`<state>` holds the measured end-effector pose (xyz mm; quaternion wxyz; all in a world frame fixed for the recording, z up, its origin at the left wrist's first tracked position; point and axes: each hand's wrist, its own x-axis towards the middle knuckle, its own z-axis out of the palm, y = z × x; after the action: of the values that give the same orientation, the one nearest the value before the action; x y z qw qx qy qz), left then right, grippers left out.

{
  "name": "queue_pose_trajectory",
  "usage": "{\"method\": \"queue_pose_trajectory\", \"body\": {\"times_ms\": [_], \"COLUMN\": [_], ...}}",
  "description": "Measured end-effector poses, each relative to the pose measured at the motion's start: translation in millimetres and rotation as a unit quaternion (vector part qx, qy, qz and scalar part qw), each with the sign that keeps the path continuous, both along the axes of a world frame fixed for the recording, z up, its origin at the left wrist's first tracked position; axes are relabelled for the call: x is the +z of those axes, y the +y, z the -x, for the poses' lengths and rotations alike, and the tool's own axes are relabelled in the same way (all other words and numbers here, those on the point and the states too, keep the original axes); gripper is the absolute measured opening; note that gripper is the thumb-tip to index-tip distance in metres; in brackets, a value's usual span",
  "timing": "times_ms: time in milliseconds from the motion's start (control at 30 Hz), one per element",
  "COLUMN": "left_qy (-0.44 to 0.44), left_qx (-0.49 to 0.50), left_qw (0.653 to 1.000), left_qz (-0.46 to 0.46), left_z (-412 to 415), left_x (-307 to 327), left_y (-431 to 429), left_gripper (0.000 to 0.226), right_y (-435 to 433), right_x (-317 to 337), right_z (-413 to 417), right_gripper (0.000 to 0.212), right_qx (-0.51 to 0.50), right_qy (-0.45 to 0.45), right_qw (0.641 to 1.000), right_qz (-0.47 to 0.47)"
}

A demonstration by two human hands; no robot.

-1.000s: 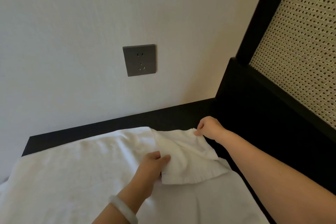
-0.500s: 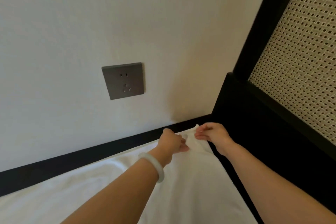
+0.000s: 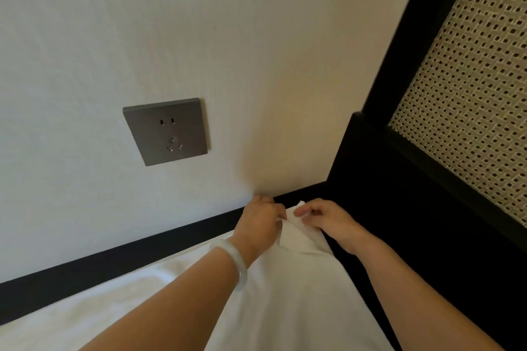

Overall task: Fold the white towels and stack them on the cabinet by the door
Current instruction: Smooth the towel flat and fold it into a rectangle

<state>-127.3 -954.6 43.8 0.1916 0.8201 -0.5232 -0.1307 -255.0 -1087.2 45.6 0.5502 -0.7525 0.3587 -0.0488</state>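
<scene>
The pale wall (image 3: pixel 142 23) fills most of what I see, rising straight from the far edge of the cabinet top. Below it one white towel (image 3: pixel 285 310) lies spread over the black cabinet top (image 3: pixel 85 276), running out of sight to the left and toward me. Its far edge stops just short of the wall, so only a narrow bare black strip shows along the far edge. Its right edge slants along the right side of the top, with another thin dark margin beside it.

On the right stands one black frame (image 3: pixel 399 194) holding one woven cane panel (image 3: pixel 470 94). It closes off that side, so the far right corner is boxed in by wall and frame, with very little room around my fingers.

Both my forearms reach across the towel to that corner. My left hand (image 3: pixel 261 225) is curled, thumb and fingers pinching the towel's corner (image 3: pixel 296 221) from the left, knuckles nearly against the wall. My right hand (image 3: pixel 325 216) sits just beside it, fingers bent, pinching the same raised corner from the right. The cloth puckers up between the two hands, and they almost touch.

One grey wall socket (image 3: pixel 166 131) sits on the wall, well to the left of my hands and above the towel. One pale bangle (image 3: pixel 232 262) rings my left wrist.
</scene>
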Motion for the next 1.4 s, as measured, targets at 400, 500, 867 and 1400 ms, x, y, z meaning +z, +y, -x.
{"method": "queue_pose_trajectory", "body": {"times_ms": [400,500,867,1400], "left_qy": [0.06,0.07,0.122,0.111], "left_qx": [0.097,0.098,0.066,-0.098], "left_qw": [0.992,0.992,0.988,0.982], "left_qz": [-0.061,-0.045,-0.061,-0.118], "left_z": [-3.6,-4.3,-18.6,-63.6], "left_x": [-3.1,-2.9,1.9,28.6], "left_y": [-18.3,-21.1,-8.5,79.4], "left_gripper": [0.039,0.042,0.031,0.037], "right_y": [-7.3,-5.3,-12.7,-20.4], "right_x": [9.1,6.3,-6.8,10.6], "right_z": [5.8,2.2,-20.0,-14.1], "right_gripper": [0.036,0.026,0.01,0.013], "right_qx": [-0.012,0.005,-0.136,-0.096], "right_qy": [-0.023,0.008,-0.052,-0.088], "right_qw": [0.996,0.997,0.989,0.991], "right_qz": [-0.087,-0.074,-0.018,-0.009]}}
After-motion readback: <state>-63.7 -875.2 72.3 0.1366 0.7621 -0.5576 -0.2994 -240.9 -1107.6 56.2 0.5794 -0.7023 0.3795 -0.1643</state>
